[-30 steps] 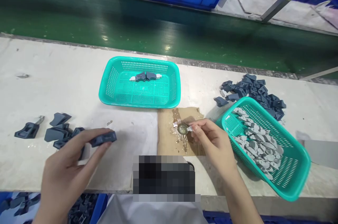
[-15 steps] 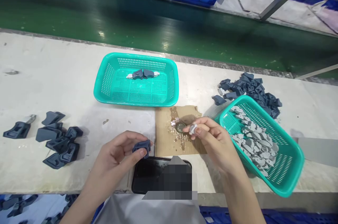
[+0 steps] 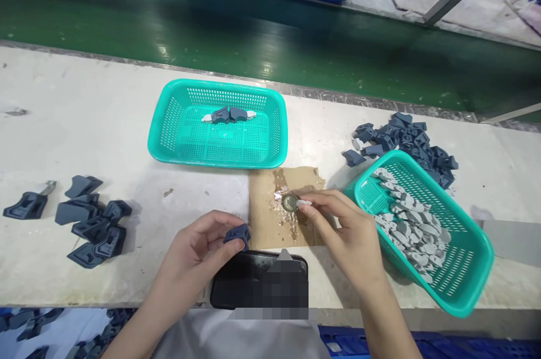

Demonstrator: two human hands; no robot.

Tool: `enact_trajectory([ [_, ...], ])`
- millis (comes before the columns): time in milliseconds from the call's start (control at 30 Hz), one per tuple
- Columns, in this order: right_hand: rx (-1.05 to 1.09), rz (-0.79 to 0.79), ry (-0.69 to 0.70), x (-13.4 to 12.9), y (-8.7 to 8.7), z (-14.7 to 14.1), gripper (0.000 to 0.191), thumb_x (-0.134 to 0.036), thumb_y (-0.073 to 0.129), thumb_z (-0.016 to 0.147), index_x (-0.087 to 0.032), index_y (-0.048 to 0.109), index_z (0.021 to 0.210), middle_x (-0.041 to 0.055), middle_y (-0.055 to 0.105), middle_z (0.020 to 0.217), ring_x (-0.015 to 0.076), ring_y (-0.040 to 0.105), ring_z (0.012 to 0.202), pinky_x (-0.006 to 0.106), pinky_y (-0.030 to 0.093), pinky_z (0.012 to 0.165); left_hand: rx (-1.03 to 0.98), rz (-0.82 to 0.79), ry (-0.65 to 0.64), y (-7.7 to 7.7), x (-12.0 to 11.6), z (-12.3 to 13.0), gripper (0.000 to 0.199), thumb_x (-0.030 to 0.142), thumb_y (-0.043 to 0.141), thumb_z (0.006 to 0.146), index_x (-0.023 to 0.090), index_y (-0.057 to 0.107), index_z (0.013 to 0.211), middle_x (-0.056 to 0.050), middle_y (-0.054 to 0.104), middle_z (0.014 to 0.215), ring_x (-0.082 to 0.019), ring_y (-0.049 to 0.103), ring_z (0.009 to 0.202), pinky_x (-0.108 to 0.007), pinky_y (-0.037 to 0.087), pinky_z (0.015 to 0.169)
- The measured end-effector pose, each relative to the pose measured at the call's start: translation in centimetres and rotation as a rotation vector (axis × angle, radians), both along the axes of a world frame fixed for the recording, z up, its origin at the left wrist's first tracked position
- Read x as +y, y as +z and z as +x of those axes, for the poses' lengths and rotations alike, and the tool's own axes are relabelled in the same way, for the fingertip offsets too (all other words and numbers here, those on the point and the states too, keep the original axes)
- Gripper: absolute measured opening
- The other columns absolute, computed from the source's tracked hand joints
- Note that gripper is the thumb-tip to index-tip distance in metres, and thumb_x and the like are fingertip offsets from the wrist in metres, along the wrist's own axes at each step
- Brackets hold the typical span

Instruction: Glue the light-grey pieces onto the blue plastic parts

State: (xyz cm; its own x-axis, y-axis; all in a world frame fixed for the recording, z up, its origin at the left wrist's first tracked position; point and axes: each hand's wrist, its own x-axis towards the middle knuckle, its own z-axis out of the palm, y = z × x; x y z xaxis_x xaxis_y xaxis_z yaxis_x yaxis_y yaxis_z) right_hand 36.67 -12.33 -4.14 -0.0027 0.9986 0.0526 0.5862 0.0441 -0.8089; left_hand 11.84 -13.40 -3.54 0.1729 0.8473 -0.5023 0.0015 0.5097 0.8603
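Observation:
My left hand (image 3: 207, 252) is closed on a dark blue-grey plastic part (image 3: 237, 236), held above the upper left corner of a black phone (image 3: 236, 283). Between the thumb and fingers of my right hand (image 3: 342, 229) is a small light grey plastic piece (image 3: 303, 203). Its tip is right beside a small round dish of liquid (image 3: 289, 202); whether they touch I cannot tell. Under the dish lies a wet, stained piece of brown cardboard (image 3: 264, 224).
A green basket (image 3: 217, 163) at the back holds two joined dark-and-light pieces. Another green basket (image 3: 467, 300), full of light grey pieces, stands right of my right hand. Dark parts lie in a heap (image 3: 406, 139) behind it and in a group (image 3: 95, 218) at left.
My right hand has turned and brought the light grey piece left to the dish's edge. My left hand has shifted slightly right with the dark part.

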Motion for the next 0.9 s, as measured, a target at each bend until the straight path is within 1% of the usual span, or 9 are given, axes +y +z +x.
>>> enact_trajectory([
  [67, -0.073, 0.032, 0.049, 0.2, 0.1, -0.1, 0.009, -0.025, 0.063, 0.098, -0.024, 0.072, 0.095, 0.0066, 0.076, 0.100, 0.0237, 0.072, 0.095, 0.036, 0.057, 0.084, 0.011, 0.025, -0.043, -0.2, 0.0, 0.0, 0.018, 0.035, 0.076, 0.086, 0.022, 0.072, 0.098, -0.005, 0.079, 0.093, -0.020, 0.073, 0.085, -0.026, 0.056, 0.075],
  [167, -0.139, 0.061, 0.097, 0.3, 0.2, -0.3, 0.007, -0.023, 0.063, 0.098, -0.023, 0.069, 0.095, 0.0066, 0.076, 0.098, 0.0233, 0.073, 0.092, 0.034, 0.056, 0.082, -0.014, 0.014, -0.051, -0.3, 0.0, 0.2, 0.018, 0.037, 0.073, 0.089, 0.024, 0.069, 0.100, -0.005, 0.079, 0.095, -0.017, 0.072, 0.081, -0.023, 0.055, 0.069],
  [300, -0.158, 0.084, 0.094, 0.2, 0.1, -0.4, 0.007, -0.023, 0.062, 0.099, -0.023, 0.068, 0.094, 0.0062, 0.076, 0.095, 0.0226, 0.073, 0.089, 0.033, 0.055, 0.078, -0.075, 0.023, -0.024, -0.2, -0.1, 0.4, 0.019, 0.034, 0.075, 0.089, 0.026, 0.071, 0.105, -0.004, 0.080, 0.105, -0.019, 0.073, 0.099, -0.023, 0.057, 0.082],
  [400, -0.146, 0.076, 0.087, 0.0, 0.0, -0.2, 0.009, -0.025, 0.062, 0.099, -0.023, 0.067, 0.093, 0.0059, 0.076, 0.093, 0.0228, 0.073, 0.086, 0.033, 0.055, 0.075, -0.071, 0.012, -0.044, 0.0, -0.1, 0.4, 0.021, 0.035, 0.073, 0.090, 0.026, 0.074, 0.109, -0.005, 0.079, 0.109, -0.020, 0.073, 0.102, -0.025, 0.056, 0.088],
  [500, -0.123, 0.063, 0.061, -0.2, -0.1, -0.2, 0.010, -0.028, 0.062, 0.099, -0.023, 0.068, 0.092, 0.0055, 0.076, 0.090, 0.0228, 0.072, 0.084, 0.034, 0.055, 0.073, -0.094, -0.017, -0.059, 0.2, 0.0, 0.4, 0.020, 0.039, 0.072, 0.091, 0.024, 0.076, 0.104, -0.005, 0.078, 0.098, -0.019, 0.072, 0.091, -0.024, 0.057, 0.082],
  [600, -0.095, 0.048, 0.042, -0.2, -0.1, -0.2, 0.012, -0.030, 0.063, 0.098, -0.024, 0.069, 0.090, 0.0054, 0.076, 0.089, 0.0231, 0.071, 0.080, 0.034, 0.055, 0.072, -0.202, -0.077, 0.002, 0.4, 0.1, 0.6, 0.020, 0.041, 0.074, 0.089, 0.026, 0.074, 0.102, -0.002, 0.075, 0.092, -0.016, 0.070, 0.081, -0.025, 0.059, 0.075],
  [700, 0.008, 0.020, -0.055, -0.3, 0.1, -0.2, 0.012, -0.033, 0.067, 0.095, -0.024, 0.073, 0.090, 0.0057, 0.076, 0.089, 0.0230, 0.071, 0.081, 0.034, 0.056, 0.072, -0.308, -0.124, 0.051, 0.3, 0.0, 0.9, 0.021, 0.040, 0.079, 0.086, 0.026, 0.073, 0.100, 0.000, 0.072, 0.090, -0.015, 0.068, 0.078, -0.023, 0.058, 0.072],
  [800, 0.260, -0.043, -0.160, -0.4, 0.3, -0.2, 0.010, -0.034, 0.073, 0.091, -0.024, 0.075, 0.090, 0.0037, 0.077, 0.082, 0.0197, 0.070, 0.073, 0.031, 0.057, 0.067, -0.289, -0.098, 0.072, -0.1, 0.1, 1.1, 0.022, 0.037, 0.084, 0.081, 0.024, 0.075, 0.097, -0.001, 0.074, 0.091, -0.011, 0.062, 0.071, -0.018, 0.053, 0.066],
  [900, 0.520, -0.111, -0.139, -0.4, 0.4, -0.3, 0.007, -0.031, 0.076, 0.089, -0.025, 0.076, 0.091, 0.0014, 0.075, 0.073, 0.0166, 0.070, 0.064, 0.028, 0.058, 0.063, -0.250, -0.064, 0.027, -0.1, 0.1, 1.1, 0.020, 0.036, 0.084, 0.081, 0.024, 0.078, 0.096, -0.003, 0.077, 0.097, -0.012, 0.064, 0.079, -0.017, 0.051, 0.072],
])
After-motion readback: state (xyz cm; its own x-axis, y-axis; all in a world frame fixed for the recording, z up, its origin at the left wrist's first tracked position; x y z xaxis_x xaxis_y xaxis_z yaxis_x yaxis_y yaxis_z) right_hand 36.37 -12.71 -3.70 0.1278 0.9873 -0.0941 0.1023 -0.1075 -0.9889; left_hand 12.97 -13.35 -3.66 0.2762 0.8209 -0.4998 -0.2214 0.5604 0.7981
